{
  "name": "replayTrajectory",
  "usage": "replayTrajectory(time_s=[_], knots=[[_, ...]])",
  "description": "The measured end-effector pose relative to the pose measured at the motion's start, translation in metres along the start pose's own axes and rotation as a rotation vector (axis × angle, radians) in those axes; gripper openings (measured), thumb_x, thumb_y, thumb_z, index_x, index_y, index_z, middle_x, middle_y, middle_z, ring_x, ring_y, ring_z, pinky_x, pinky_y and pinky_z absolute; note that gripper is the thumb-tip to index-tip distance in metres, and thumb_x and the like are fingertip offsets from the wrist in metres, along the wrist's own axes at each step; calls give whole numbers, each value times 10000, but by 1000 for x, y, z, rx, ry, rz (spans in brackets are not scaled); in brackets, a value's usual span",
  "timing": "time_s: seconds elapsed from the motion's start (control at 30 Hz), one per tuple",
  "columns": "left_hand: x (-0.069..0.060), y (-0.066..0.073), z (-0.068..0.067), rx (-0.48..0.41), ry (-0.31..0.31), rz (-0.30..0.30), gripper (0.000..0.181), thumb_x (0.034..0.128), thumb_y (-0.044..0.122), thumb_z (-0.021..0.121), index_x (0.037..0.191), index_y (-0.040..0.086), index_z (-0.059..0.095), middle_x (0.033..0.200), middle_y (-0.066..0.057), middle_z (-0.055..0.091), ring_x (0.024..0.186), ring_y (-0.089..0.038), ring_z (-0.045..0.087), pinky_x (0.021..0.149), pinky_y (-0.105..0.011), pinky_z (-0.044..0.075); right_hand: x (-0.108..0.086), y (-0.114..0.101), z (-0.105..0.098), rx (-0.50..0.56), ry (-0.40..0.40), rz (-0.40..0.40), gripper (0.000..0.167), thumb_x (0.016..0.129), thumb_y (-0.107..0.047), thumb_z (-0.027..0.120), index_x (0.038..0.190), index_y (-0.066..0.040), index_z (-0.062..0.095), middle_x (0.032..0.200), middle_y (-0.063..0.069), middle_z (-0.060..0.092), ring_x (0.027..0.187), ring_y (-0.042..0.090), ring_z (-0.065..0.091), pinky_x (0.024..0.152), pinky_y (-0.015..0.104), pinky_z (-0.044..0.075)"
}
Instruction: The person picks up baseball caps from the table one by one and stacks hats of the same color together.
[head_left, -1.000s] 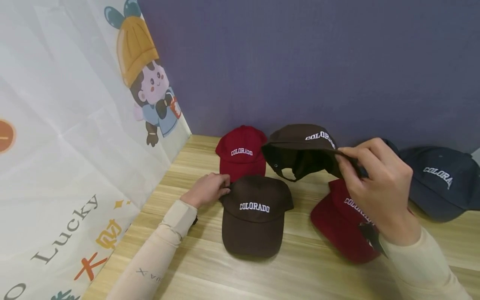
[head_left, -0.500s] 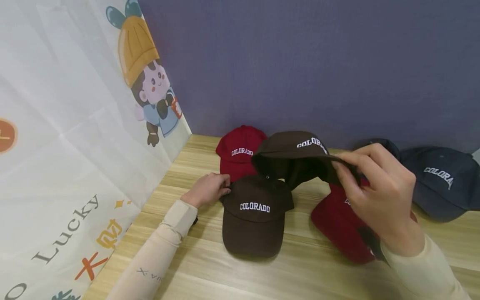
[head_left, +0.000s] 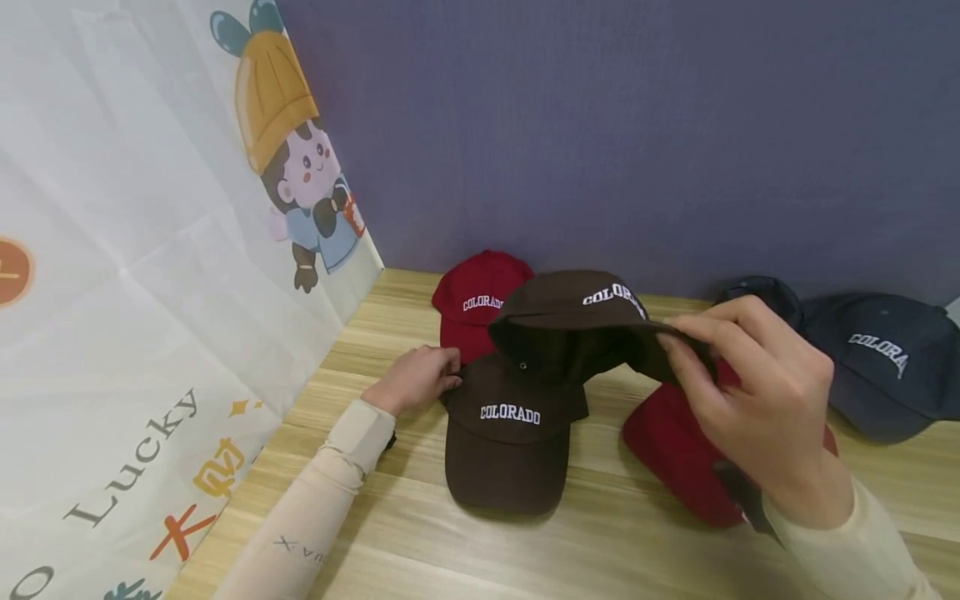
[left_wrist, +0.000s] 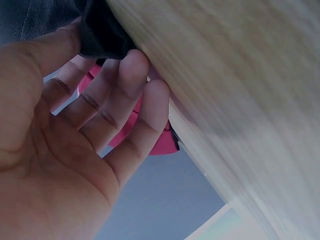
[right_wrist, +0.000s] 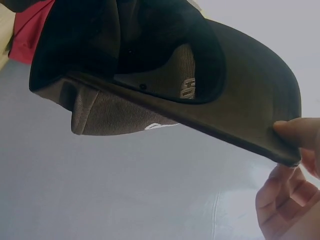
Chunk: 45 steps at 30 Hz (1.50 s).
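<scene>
Raised brown cap [head_left: 558,300] now lower, farther left, overlapping front brown cap [head_left: 507,446], hiding more of rear red cap [head_left: 476,287]

At lower left, the cream left sleeve [head_left: 281,525] is marked with dark lettering [head_left: 297,549] and creased near its cuff [head_left: 362,435]; at lower right, a matching right sleeve [head_left: 843,542] is worn. The hands [head_left: 412,382] are left bare.

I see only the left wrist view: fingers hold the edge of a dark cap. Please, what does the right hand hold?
Observer: The right hand pinches a brown cap by its brim.
Operator: What is written on the dark cap at the left hand?
Observer: Its front reads COLORADO in white letters.
Operator: Which cap is farthest right in the head view?
Observer: A dark blue cap, at the right edge.
</scene>
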<state>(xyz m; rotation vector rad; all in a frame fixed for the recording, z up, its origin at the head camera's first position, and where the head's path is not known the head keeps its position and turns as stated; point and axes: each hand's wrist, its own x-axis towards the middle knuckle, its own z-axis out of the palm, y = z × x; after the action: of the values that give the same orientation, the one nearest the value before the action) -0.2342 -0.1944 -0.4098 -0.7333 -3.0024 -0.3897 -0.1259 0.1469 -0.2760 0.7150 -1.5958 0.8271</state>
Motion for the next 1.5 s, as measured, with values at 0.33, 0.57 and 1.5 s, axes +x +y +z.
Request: replayTrajectory(time_s=[0.33, 0.57, 1.5], knots=[[1, -2, 1, -3, 1, 0, 188, 932, 210, 762, 872, 160, 590, 756, 30, 628, 699, -133, 582, 669, -332, 499, -5, 1, -2, 35, 8, -22, 283, 897, -249, 776, 808, 20, 786, 700, 178, 648, 617, 197, 508, 722, 109, 353], [1, -2, 2, -2, -9, -15, 185, 933, 221, 762, 884, 163, 593, 756, 30, 631, 694, -132, 574, 668, -326, 495, -6, -5, -3, 65, -2, -32, 197, 863, -179, 796, 806, 10, 790, 695, 172, 647, 611, 167, 498, 643, 151, 338], [1, 2, 0, -8, -10, -17, 183, 932, 206, 758, 888, 150, 589, 756, 29, 629, 719, -145, 607, 679, -361, 519, -11, -18, 1, 147, -42, -125, 197, 897, -195, 782, 816, -17, 800, 676, 119, 655, 529, 138, 483, 495, 179, 286]])
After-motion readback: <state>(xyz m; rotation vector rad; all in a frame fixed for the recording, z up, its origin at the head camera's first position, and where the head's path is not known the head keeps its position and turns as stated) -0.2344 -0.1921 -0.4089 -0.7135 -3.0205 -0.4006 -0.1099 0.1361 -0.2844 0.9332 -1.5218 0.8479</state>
